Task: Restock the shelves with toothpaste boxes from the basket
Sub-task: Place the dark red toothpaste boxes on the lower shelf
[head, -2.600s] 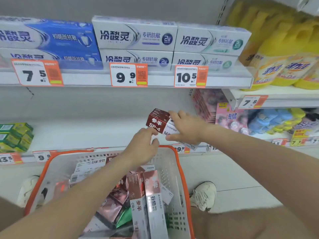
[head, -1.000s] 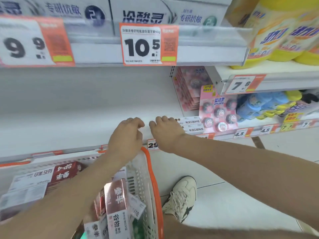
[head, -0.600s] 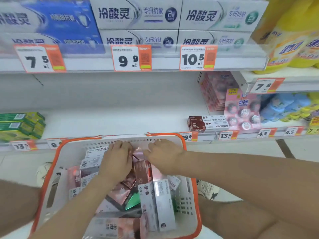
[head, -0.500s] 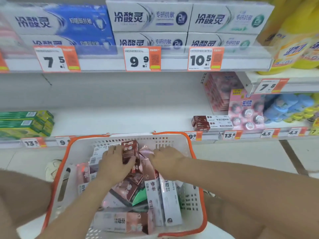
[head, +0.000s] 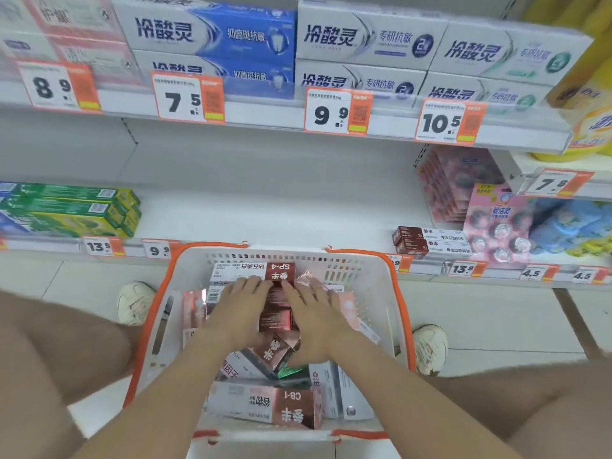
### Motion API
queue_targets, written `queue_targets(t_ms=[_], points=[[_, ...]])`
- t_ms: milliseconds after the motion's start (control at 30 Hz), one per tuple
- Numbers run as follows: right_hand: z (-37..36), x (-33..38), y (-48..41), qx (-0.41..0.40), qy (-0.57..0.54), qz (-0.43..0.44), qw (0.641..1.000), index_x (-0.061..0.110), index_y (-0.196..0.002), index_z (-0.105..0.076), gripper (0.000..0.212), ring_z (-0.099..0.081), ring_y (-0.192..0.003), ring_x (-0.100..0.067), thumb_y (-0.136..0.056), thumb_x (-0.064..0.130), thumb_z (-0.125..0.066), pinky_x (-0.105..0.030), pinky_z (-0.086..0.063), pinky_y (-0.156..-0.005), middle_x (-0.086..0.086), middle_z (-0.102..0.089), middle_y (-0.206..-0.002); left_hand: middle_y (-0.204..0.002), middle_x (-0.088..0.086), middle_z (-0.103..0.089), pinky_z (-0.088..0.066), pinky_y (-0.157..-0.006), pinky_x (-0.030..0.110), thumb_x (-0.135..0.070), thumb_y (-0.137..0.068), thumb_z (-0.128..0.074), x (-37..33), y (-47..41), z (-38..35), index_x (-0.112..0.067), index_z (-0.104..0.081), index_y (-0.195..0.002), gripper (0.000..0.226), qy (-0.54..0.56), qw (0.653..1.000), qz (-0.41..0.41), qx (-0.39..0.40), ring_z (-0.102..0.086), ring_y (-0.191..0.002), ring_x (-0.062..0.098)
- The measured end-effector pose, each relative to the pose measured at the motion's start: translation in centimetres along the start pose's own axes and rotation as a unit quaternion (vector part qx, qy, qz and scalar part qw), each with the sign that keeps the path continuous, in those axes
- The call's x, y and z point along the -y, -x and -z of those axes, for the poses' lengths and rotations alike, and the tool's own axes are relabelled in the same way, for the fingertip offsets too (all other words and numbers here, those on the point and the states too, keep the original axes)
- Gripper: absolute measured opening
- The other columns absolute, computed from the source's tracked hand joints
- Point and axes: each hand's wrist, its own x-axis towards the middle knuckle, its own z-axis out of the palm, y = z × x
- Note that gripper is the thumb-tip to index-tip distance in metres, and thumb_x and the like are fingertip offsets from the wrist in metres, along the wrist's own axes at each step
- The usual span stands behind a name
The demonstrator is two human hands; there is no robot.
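I am picking a box. My left hand (head: 243, 308) and right hand (head: 316, 314) lie flat, fingers straight, holding nothing, each side of the red SP-4 toothpaste box (head: 280, 272) at the far end of the basket (head: 377, 288). Next I must squeeze it and lift.

Orange price tags (head: 337, 111), yellow bottles (head: 589, 104), pink blister packs (head: 496, 226), blue bundles (head: 569, 223), white sneakers (head: 134, 303)

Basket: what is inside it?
Loosely piled toothpaste boxes: a dark red SP-4 box at the far end, a pink CB-1 box nearest, a green box mid-pile. The left hand and right hand lie on top, hiding boxes beneath; the basket floor is covered.
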Motion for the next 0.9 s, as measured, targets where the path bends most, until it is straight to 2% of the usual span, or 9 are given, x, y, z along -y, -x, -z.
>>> queue_targets(t_ms=[133,233,300,367,433,500,667,767,900], points=[[1.1,-0.4,-1.2,-0.068,-0.019,-0.014,0.997,0.023,-0.159,-0.024,0.102,-0.027,-0.151,-0.029,-0.078,0.048,-0.081,-0.057,-0.018,-0.121,-0.003,-0.04,-0.157,-0.128,-0.009,-0.049,-0.045,-0.106,0.039,-0.064,-0.059,-0.084,0.5,0.8,-0.3,-0.027,-0.052,-0.139,0.094,0.075,0.997,0.003,-0.032,-0.046,-0.117,0.013],[4.0,-0.3,-0.8,-0.085,-0.171,0.011,0.982,0.032,-0.152,-0.035,0.092,-0.043,-0.137,-0.021,-0.075,0.045,-0.085,-0.053,-0.028,-0.118,0.004,-0.052,-0.145,-0.108,-0.014,-0.055,-0.053,-0.086,0.028,-0.057,-0.06,-0.089,0.5,1.7,2.0,-0.036,-0.062,-0.115,0.065,0.25,0.966,0.023,-0.062,-0.055,-0.098,0.004],[6.5,0.0,-0.2,-0.099,-0.35,-0.001,0.932,0.032,-0.152,-0.035,0.095,-0.055,-0.125,-0.015,-0.076,0.042,-0.09,-0.044,-0.047,-0.107,0.005,-0.056,-0.142,-0.103,-0.015,-0.069,-0.053,-0.08,0.023,-0.051,-0.067,-0.094,0.5,2.0,4.3,-0.038,-0.066,-0.105,0.049,0.402,0.909,0.063,-0.089,-0.065,-0.096,0.004],[8.5,0.0,0.7,-0.08,-0.504,-0.015,0.86,0.036,-0.15,-0.041,0.088,-0.065,-0.119,-0.016,-0.077,0.046,-0.09,-0.042,-0.057,-0.099,0.004,-0.06,-0.138,-0.105,-0.012,-0.076,-0.06,-0.084,0.034,-0.047,-0.071,-0.095,0.0,2.3,6.7,-0.034,-0.071,-0.112,0.049,0.543,0.829,0.089,-0.104,-0.074,-0.098,0.013],[9.6,-0.7,1.5,-0.025,-0.599,-0.01,0.801,0.037,-0.137,-0.055,0.065,-0.07,-0.117,-0.021,-0.082,0.047,-0.087,-0.05,-0.056,-0.104,-0.001,-0.068,-0.133,-0.104,-0.01,-0.077,-0.063,-0.085,0.041,-0.041,-0.072,-0.095,-1.2,2.6,8.4,-0.028,-0.073,-0.116,0.05,0.63,0.761,0.093,-0.124,-0.077,-0.098,0.019],[10.3,-1.5,2.4,0.021,-0.636,0.022,0.771,0.032,-0.131,-0.063,0.044,-0.07,-0.119,-0.026,-0.09,0.035,-0.081,-0.052,-0.053,-0.107,-0.006,-0.072,-0.13,-0.101,-0.008,-0.077,-0.064,-0.081,0.037,-0.036,-0.072,-0.093,-2.5,2.9,9.5,-0.022,-0.072,-0.116,0.05,0.668,0.727,0.088,-0.129,-0.078,-0.095,0.018],[11.3,-3.0,3.9,0.009,-0.593,0.042,0.804,0.023,-0.137,-0.066,0.039,-0.072,-0.116,-0.032,-0.099,0.022,-0.073,-0.054,-0.056,-0.102,-0.011,-0.074,-0.126,-0.115,0.007,-0.078,-0.064,-0.084,0.043,-0.042,-0.083,-0.079,-3.9,3.2,9.6,-0.013,-0.072,-0.12,0.048,0.722,0.675,0.11,-0.105,-0.077,-0.103,0.023],[11.6,-3.7,4.5,-0.007,-0.609,0.031,0.793,0.02,-0.137,-0.066,0.036,-0.071,-0.117,-0.034,-0.102,0.026,-0.069,-0.057,-0.055,-0.103,-0.013,-0.074,-0.126,-0.119,0.011,-0.077,-0.063,-0.089,0.046,-0.034,-0.1,-0.065,-3.9,3.3,9.5,-0.008,-0.069,-0.126,0.037,0.742,0.658,0.104,-0.077,-0.075,-0.111,0.027],[12.2,-4.5,5.3,-0.074,-0.644,0.012,0.761,0.013,-0.13,-0.07,0.029,-0.072,-0.114,-0.037,-0.106,0.025,-0.06,-0.057,-0.056,-0.101,-0.014,-0.075,-0.122,-0.123,0.013,-0.076,-0.061,-0.096,0.05,-0.03,-0.105,-0.058,-4.4,3.5,10.1,-0.008,-0.067,-0.132,0.035,0.76,0.637,0.095,-0.082,-0.072,-0.117,0.029]])
